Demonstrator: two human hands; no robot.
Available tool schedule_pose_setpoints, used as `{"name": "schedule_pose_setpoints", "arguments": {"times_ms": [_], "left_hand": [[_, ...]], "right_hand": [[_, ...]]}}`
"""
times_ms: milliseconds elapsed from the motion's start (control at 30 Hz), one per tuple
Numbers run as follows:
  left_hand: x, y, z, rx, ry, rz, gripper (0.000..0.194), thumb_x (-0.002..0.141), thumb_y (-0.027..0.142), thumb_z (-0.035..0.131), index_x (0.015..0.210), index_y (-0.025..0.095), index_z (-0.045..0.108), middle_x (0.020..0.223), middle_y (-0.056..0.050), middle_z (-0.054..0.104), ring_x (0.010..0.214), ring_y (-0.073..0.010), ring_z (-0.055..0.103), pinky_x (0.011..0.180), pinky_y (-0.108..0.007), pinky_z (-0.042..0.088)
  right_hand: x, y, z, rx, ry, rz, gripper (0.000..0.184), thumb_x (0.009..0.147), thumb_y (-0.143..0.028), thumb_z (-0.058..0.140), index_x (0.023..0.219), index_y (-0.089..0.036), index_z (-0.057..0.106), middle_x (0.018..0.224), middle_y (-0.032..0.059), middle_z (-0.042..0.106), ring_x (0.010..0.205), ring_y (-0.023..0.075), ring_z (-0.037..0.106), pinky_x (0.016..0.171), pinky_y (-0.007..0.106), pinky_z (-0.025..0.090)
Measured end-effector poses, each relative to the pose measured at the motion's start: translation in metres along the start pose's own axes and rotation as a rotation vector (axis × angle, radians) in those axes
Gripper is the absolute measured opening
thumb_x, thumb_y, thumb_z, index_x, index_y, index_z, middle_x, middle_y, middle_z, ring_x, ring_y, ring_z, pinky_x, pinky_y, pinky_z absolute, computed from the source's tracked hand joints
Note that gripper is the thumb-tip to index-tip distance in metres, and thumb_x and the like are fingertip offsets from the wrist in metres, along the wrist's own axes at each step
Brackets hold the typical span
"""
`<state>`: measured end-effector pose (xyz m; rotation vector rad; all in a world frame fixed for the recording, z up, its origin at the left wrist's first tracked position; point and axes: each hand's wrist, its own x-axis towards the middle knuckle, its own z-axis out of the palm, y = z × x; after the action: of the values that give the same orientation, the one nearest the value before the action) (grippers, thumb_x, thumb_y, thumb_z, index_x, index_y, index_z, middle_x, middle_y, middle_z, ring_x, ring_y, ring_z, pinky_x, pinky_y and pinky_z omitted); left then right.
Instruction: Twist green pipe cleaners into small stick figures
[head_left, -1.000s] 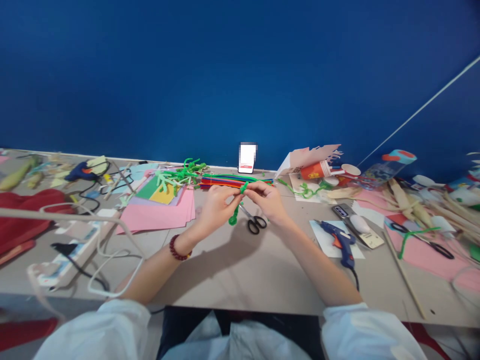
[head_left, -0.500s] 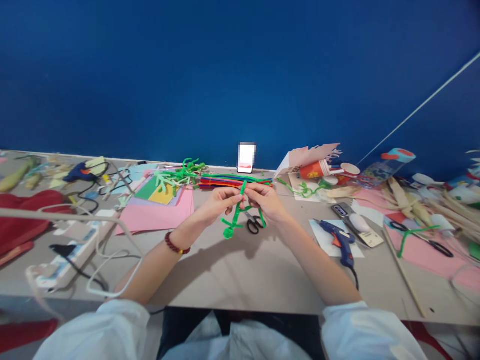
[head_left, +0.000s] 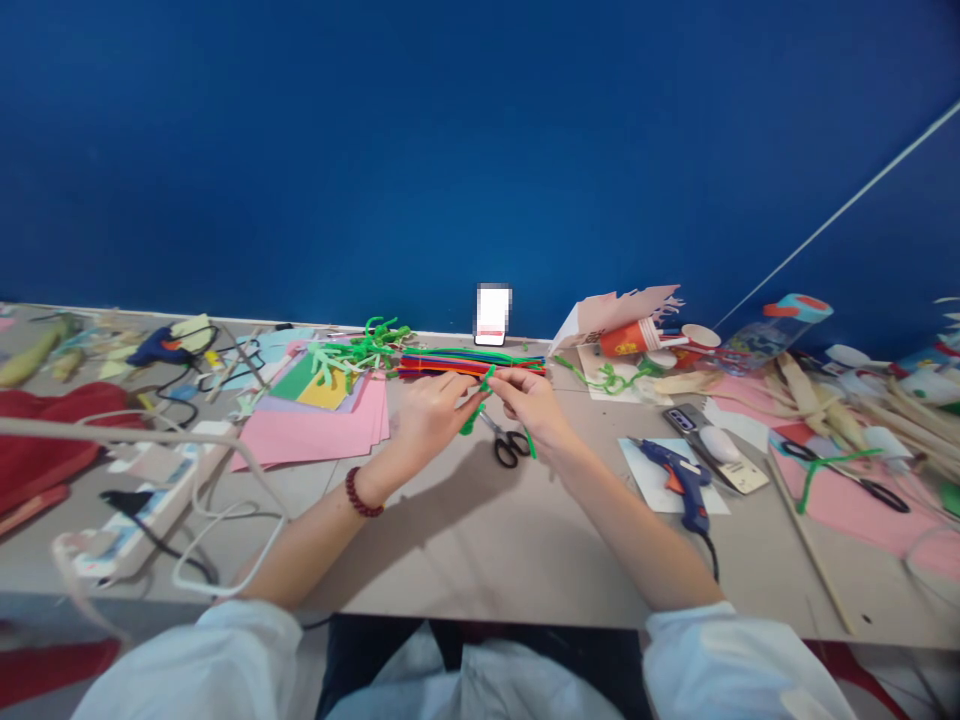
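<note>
My left hand point(head_left: 427, 415) and my right hand point(head_left: 529, 405) meet above the table, pinching a green pipe cleaner point(head_left: 477, 412) between their fingers. Its bent pieces stick out below both hands, and part of it is hidden by my fingers. Just beneath my right hand lie black-handled scissors point(head_left: 508, 448). Behind my hands is a bundle of multicoloured pipe cleaners point(head_left: 472, 364). A heap of twisted green pipe cleaners point(head_left: 360, 350) rests on coloured paper, with a stack of pink paper point(head_left: 315, 430) close to my left hand.
A blue hot glue gun point(head_left: 679, 480) lies to the right, near a phone point(head_left: 686, 420). Farther right are wooden sticks point(head_left: 806, 395) and pink paper. On the left are a power strip point(head_left: 142, 500), cables and red cloth point(head_left: 52, 440). A blue wall backs the table.
The green pipe cleaner has turned and drawn closer into my hands, so less of it hangs below them. My hands have moved slightly apart.
</note>
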<state>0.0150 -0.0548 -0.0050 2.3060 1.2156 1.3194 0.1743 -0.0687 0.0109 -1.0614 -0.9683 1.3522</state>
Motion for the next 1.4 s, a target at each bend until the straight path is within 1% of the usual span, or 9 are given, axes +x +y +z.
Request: {"name": "schedule_pose_setpoints", "arguments": {"times_ms": [100,200,400,600,700,900,1100,1233,1400], "left_hand": [[-0.004,-0.004,0.004,0.133,0.036,0.150,0.020,0.084,0.037,0.062,0.086,0.019,0.070,0.077,-0.006,0.072,0.070,-0.0162,0.065,0.065,-0.026,0.045],[-0.006,-0.005,0.007,0.078,0.062,0.185,0.018,0.084,0.035,0.063,0.087,0.018,0.068,0.079,-0.005,0.073,0.071,-0.0152,0.066,0.063,-0.025,0.047],[-0.004,0.002,0.006,-0.139,0.007,-0.015,0.018,0.082,0.035,0.064,0.084,0.019,0.070,0.079,-0.004,0.073,0.070,-0.0154,0.066,0.065,-0.025,0.050],[0.007,0.006,-0.002,-0.740,-0.231,-0.424,0.026,0.074,0.040,0.071,0.074,0.015,0.066,0.064,-0.003,0.068,0.061,-0.0142,0.062,0.062,-0.026,0.050],[0.008,0.006,-0.004,-0.984,-0.348,-0.488,0.028,0.070,0.040,0.075,0.073,0.014,0.065,0.062,-0.001,0.065,0.059,-0.0115,0.060,0.063,-0.025,0.049],[0.002,0.007,0.001,-1.226,-0.584,-0.549,0.028,0.069,0.039,0.078,0.071,0.014,0.065,0.060,-0.001,0.062,0.055,-0.0094,0.058,0.056,-0.021,0.045],[-0.003,0.011,0.002,-1.378,-0.703,-0.584,0.034,0.066,0.043,0.080,0.069,0.013,0.064,0.054,0.000,0.059,0.047,-0.0080,0.053,0.053,-0.021,0.045],[0.002,0.009,0.001,-1.202,-0.594,-0.534,0.032,0.069,0.044,0.076,0.073,0.014,0.069,0.063,-0.003,0.067,0.060,-0.0128,0.063,0.064,-0.025,0.050],[0.006,0.011,0.000,-0.640,-0.216,-0.363,0.026,0.065,0.038,0.079,0.076,0.015,0.073,0.080,-0.006,0.074,0.078,-0.0194,0.067,0.076,-0.029,0.051]], "right_hand": [[-0.003,0.001,0.002,-0.003,0.039,-0.036,0.035,0.056,-0.041,0.079,0.070,-0.015,0.061,0.051,-0.0080,0.048,0.037,0.0009,0.029,0.037,0.021,0.016],[-0.006,0.003,0.004,0.008,0.045,-0.034,0.034,0.058,-0.042,0.078,0.069,-0.016,0.059,0.049,-0.0084,0.047,0.034,0.0014,0.030,0.034,0.020,0.018],[-0.010,0.000,0.007,0.039,-0.017,0.028,0.036,0.059,-0.044,0.079,0.066,-0.017,0.056,0.044,-0.0104,0.038,0.032,0.0020,0.029,0.032,0.019,0.017],[-0.007,-0.020,-0.009,-0.072,-0.168,0.094,0.035,0.058,-0.041,0.081,0.071,-0.016,0.060,0.047,-0.0100,0.038,0.038,0.0006,0.022,0.036,0.018,0.009],[-0.002,-0.027,-0.025,-0.115,-0.338,0.162,0.032,0.059,-0.038,0.082,0.073,-0.016,0.063,0.049,-0.0081,0.042,0.042,0.0031,0.030,0.037,0.019,0.010],[0.005,-0.026,-0.040,-0.150,-0.586,0.154,0.028,0.067,-0.036,0.078,0.083,-0.016,0.067,0.057,-0.0056,0.051,0.043,0.0026,0.027,0.041,0.022,0.011],[0.003,-0.016,-0.028,-0.067,-0.644,0.060,0.028,0.068,-0.037,0.077,0.066,-0.014,0.061,0.060,-0.0044,0.051,0.044,0.0021,0.030,0.044,0.023,0.016],[0.001,-0.018,-0.025,-0.116,-0.524,0.025,0.026,0.068,-0.037,0.076,0.067,-0.016,0.061,0.062,-0.0032,0.055,0.046,0.0040,0.036,0.044,0.023,0.018],[-0.004,-0.020,-0.013,-0.229,-0.193,-0.122,0.025,0.062,-0.036,0.077,0.068,-0.017,0.062,0.066,-0.0028,0.057,0.051,0.0053,0.039,0.045,0.023,0.024]]}}
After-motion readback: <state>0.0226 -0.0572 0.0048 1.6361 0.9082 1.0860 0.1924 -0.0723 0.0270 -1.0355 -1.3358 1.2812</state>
